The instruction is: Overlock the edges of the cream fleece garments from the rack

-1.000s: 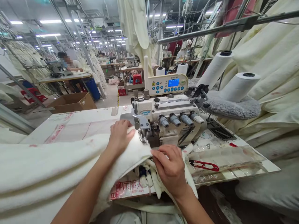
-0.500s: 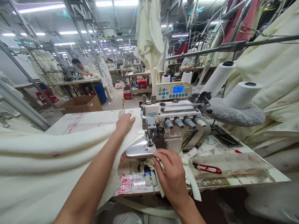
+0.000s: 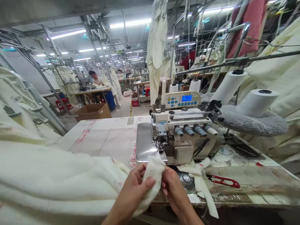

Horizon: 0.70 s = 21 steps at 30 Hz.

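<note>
Cream fabric is bunched up in front of the overlock sewing machine, at the near edge of its metal plate. My left hand is closed on this fabric, its thumb lying on top. My right hand pinches the fabric's right edge, with its fingertips partly hidden. A large spread of the cream fabric hangs down on the left side. Beside my right hand lie cream fabric strips and red-handled thread snips.
White thread cones stand on the right by a grey fluffy roll. A cardboard box is on the floor beyond the table. Another person sits at a machine at the back left. Cream garments hang ahead.
My left hand has come back from the far side of the plate toward me, bringing the fabric off it. Both hands now meet on the fabric. The view has shifted.
</note>
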{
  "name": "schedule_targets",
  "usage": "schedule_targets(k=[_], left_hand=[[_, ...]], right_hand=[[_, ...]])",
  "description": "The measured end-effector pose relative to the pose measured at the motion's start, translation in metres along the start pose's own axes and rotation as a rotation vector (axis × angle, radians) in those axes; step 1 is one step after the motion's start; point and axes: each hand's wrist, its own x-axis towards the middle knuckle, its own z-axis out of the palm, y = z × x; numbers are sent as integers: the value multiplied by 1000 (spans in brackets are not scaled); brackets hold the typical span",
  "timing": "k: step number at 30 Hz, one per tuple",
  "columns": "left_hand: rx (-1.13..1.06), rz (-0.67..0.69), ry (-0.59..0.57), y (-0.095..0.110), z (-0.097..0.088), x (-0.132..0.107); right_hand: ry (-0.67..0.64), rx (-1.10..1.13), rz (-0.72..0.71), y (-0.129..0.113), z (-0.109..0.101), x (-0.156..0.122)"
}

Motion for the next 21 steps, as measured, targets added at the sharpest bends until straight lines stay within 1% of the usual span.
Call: schedule_targets(k=[1, 3, 4, 5, 7, 8, 9, 10, 11, 12, 13, 14, 15, 16, 17, 18, 19, 20, 21], left_hand=[[-7, 1, -39, -2, 8, 4], [30, 5, -79, -2, 22, 16], [63, 11, -93, -2, 27, 22], [100, 21, -108, -1, 31, 27], [187, 31, -127, 2, 34, 34], [242, 36, -121, 6, 32, 35], [314, 46, -106, 11, 28, 35], [402, 59, -82, 18, 22, 33], [496, 72, -52, 27, 13, 32], [593, 87, -20, 38, 3, 30], [688, 100, 13, 49, -9, 28], [776, 109, 41, 61, -23, 26], [851, 115, 76, 72, -37, 22], [921, 124, 120, 83, -51, 17], [991, 140, 178, 92, -66, 8], [1056, 157, 249, 100, -81, -4], [1118, 168, 329, 106, -94, -22], [1179, 171, 428, 112, -106, -45], [1243, 175, 558, 117, -115, -72]], right_hand=[[73, 141, 14, -2, 0, -1], [265, 379, -9, -4, -2, -4], [350, 471, -25, -4, -3, -4], [408, 537, -34, -3, -5, -4], [457, 606, -44, 1, -9, -6], [441, 583, -48, 4, -11, -7], [399, 506, -41, 8, -15, -11], [355, 375, -41, 11, -19, -15], [329, 188, -70, 14, -26, -20], [328, -53, -142, 16, -34, -25], [347, -324, -253, 17, -45, -30], [412, -605, -426, 18, -57, -32], [451, -884, -617, 19, -70, -32], [434, -1136, -763, 20, -82, -30], [387, -1352, -857, 21, -93, -25], [330, -1522, -945, 24, -102, -19], [268, -1637, -1011, 27, -109, -14], [221, -1706, -1065, 32, -113, -9], [188, -1742, -1111, 36, -117, -5]])
